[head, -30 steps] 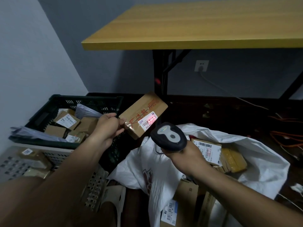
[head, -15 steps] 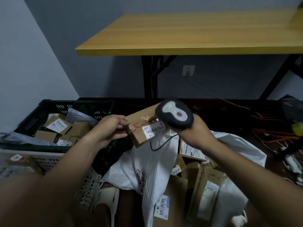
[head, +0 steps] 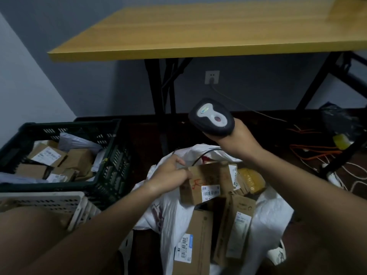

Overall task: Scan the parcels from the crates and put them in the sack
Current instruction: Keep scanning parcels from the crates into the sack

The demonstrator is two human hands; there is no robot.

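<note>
2 hands are busy: the left hand (head: 170, 173) pinches the left end of a small brown parcel (head: 206, 183), fingers curled on its edge, and holds it over the open white sack (head: 170, 215), on the parcels inside. The right hand (head: 236, 139) grips the scanner (head: 212, 117), raised above. The parcel looks light and stiff, so an edge pinch probably suffices. More parcels wait in the dark crate (head: 111, 155).

Looks like a makeshift parcel-sorting corner in a plain back room. Shows in a dark plastic crate (head: 111, 155) full of labelled cardboard parcels (head: 47, 155), a white sack (head: 274, 211) stuffed with more, a handheld barcode scanner (head: 212, 117), bare grey walls, a wall socket (head: 212, 77), cables (head: 313, 153) tangled on the floor.
</note>
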